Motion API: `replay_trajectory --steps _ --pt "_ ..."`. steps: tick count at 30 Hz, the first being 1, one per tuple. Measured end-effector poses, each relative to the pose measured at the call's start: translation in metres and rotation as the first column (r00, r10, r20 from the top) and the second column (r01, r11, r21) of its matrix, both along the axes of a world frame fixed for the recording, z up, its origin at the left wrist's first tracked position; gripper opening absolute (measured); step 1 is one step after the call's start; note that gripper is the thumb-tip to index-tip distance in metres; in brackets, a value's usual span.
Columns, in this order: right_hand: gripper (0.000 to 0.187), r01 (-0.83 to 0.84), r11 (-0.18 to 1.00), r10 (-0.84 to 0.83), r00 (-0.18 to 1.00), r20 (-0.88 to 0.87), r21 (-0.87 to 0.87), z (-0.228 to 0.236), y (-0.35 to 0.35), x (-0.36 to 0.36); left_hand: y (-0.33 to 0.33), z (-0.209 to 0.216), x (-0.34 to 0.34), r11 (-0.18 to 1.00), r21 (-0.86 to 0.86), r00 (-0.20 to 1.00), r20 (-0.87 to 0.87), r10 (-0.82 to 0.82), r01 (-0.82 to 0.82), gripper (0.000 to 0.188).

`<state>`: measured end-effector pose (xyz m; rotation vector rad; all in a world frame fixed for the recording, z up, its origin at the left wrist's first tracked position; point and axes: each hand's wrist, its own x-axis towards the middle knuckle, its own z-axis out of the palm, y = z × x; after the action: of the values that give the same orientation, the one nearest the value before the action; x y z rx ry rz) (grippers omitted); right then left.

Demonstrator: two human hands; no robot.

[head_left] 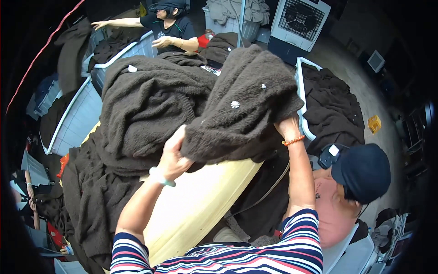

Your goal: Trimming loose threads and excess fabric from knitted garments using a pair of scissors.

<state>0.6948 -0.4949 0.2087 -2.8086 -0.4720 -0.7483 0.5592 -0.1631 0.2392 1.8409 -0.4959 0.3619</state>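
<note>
Both hands hold up a dark brown fuzzy knit garment (248,98), folded over itself, with small white bits on its face. My left hand (174,155) grips its near left edge, thumb on top. At the right edge is my right hand (288,127), its fingers mostly hidden behind the cloth. Just left of the held piece lies a large heap of the same brown knitwear (146,109), which hangs down over the left side of a pale yellow table (200,201). One small white scrap (132,68) rests on top of that heap.
Bins of brown knitwear stand around: a right bin (299,98), a left bin (68,118) and others behind. A person in black (171,27) reaches out at the far side. Close on my right sits a person in pink (333,205). An air cooler (299,23) stands behind.
</note>
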Motion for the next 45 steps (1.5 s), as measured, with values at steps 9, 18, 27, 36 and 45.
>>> replay_trajectory --steps 9,18,27,36,45 --pt "0.051 0.401 0.916 -0.316 0.674 -0.668 -0.028 -0.151 -0.013 -0.058 -0.013 -0.219 0.078 0.662 0.748 0.969 -0.128 0.213 -0.046 0.059" --pt "0.050 0.135 0.991 -0.072 0.577 -0.813 0.008 -0.146 0.042 -0.178 0.061 -0.255 -0.119 0.700 0.714 0.787 -0.418 0.453 -0.024 0.049" --pt "0.054 -0.469 0.880 0.356 0.542 -0.761 0.077 -0.119 0.167 -0.224 0.201 -0.135 -0.285 -0.027 0.791 0.347 0.298 0.889 -0.612 0.065" --pt "0.047 -0.625 0.780 0.418 0.468 -0.779 0.043 -0.097 0.294 -0.308 0.432 -0.128 -0.364 0.107 0.751 -0.001 -0.142 0.990 -0.652 0.117" --pt "0.048 -0.596 0.803 0.396 0.512 -0.762 0.018 -0.079 0.347 -0.318 0.439 -0.203 -0.334 0.597 0.712 0.236 -0.549 0.802 -0.370 0.100"
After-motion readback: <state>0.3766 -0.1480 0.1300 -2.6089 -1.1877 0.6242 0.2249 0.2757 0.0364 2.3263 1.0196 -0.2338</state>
